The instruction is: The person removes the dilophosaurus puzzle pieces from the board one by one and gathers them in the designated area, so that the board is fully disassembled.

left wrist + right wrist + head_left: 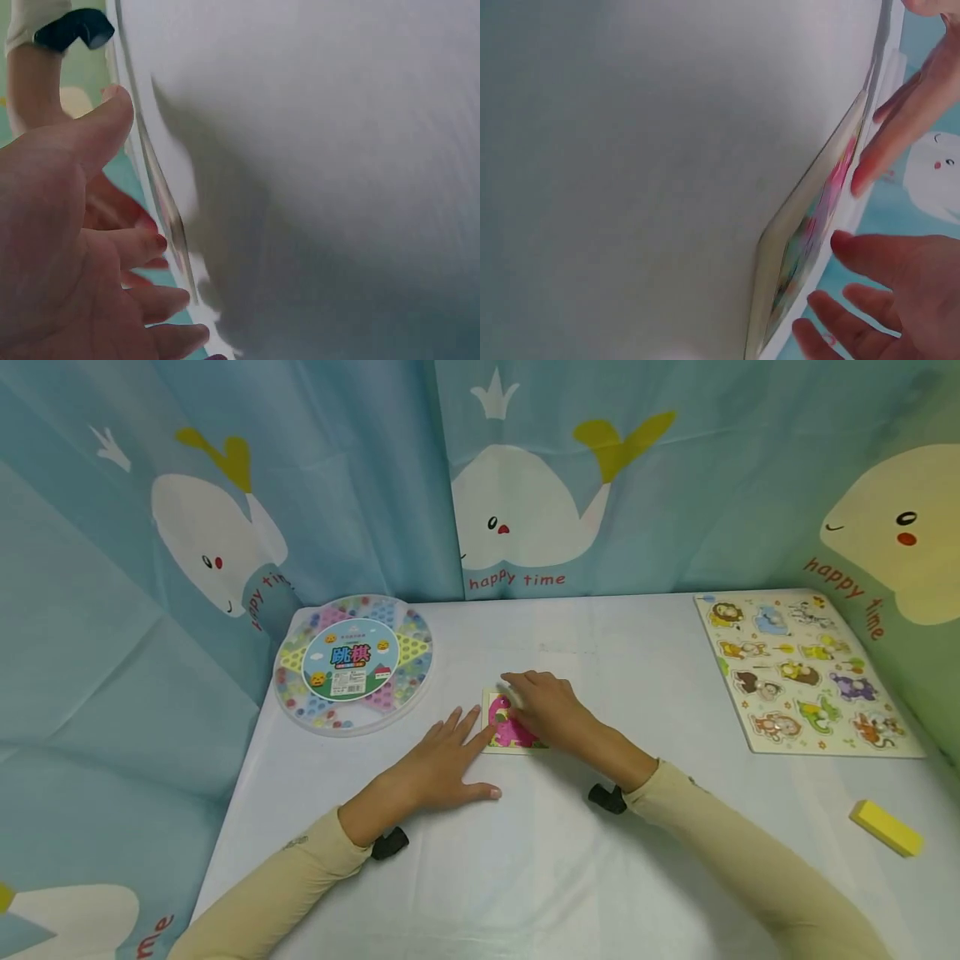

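A small square puzzle board (491, 748) with a pink animal picture lies flat at the middle of the table. My left hand (441, 767) is spread at its left side, with the index finger reaching over the picture. From the right, my right hand (553, 713) covers the board's upper right part, its thumb close over the picture. In the right wrist view, the fingers (874, 259) of that hand stand apart beside the board's thick pale edge (780, 240), with nothing seen between them. The left wrist view shows the board edge-on beyond the left fingertips.
A round Chinese checkers box (408, 702) with a clear rim sits at the back left. On the right lies a large animal puzzle board (765, 693), with a yellow block (887, 828) in front of it. Whale-print curtains (360, 485) hang behind and beside the white table (510, 877).
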Available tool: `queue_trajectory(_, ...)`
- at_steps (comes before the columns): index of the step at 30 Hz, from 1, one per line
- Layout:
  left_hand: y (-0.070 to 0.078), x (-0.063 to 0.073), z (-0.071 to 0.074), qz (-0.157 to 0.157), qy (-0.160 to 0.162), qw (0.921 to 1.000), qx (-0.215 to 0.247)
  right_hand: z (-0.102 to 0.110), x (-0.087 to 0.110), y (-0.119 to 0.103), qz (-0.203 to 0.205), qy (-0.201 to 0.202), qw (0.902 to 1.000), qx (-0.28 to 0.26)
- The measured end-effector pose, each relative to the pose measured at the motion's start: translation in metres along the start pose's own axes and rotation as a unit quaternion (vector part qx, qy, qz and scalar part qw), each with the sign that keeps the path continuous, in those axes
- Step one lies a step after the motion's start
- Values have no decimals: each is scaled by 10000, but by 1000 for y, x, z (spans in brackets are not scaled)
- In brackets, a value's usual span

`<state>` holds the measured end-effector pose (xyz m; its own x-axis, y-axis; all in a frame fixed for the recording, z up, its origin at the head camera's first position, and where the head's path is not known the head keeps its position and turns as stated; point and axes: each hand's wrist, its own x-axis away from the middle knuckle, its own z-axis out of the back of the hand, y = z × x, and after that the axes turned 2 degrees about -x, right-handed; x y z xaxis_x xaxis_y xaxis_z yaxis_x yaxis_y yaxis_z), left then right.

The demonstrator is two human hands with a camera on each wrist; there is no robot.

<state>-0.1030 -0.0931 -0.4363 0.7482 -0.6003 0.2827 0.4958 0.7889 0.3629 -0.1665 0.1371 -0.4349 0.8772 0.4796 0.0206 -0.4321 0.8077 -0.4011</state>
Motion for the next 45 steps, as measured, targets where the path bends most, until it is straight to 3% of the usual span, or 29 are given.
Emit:
queue_trajectory(8, 1, 1, -5, -82, 20, 9998, -170, -10, -5, -8, 266, 95, 9994, 189)
queue_trajectory(27, 0, 0, -5, -154, 38, 9988, -459, -7, -1, -16, 527, 124, 9983, 196)
queue_trajectory(35, 2, 0, -4, -151, 33, 9988, -465, -2, -6, -18, 397, -348, 9976, 441)
queue_trajectory(45, 2, -1, -4, -74, 13, 9989, -469, 2, -17, -18, 76, -921, 9955, 189)
